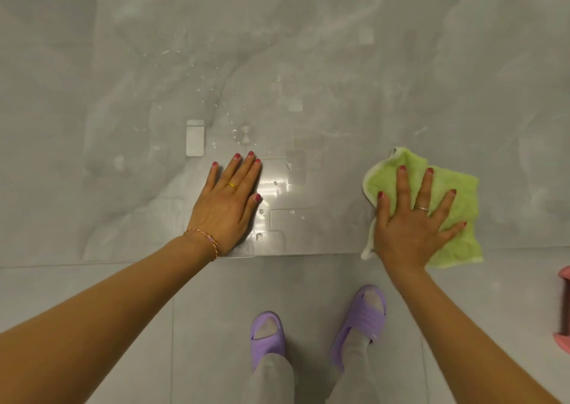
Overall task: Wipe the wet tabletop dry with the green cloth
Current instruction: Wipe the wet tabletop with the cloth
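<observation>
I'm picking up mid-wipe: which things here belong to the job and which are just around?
Part of the job:
green cloth, under the right hand
tabletop, with water drops
left hand, flat on it

Just around:
purple slippers
pink thing at the right edge
bracelet

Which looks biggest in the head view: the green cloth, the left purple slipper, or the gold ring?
1. Crumpled green terry cloth, partly under the right hand.
2. Left purple foam slipper, partly hidden by the trouser leg.
3. Gold ring.
</observation>
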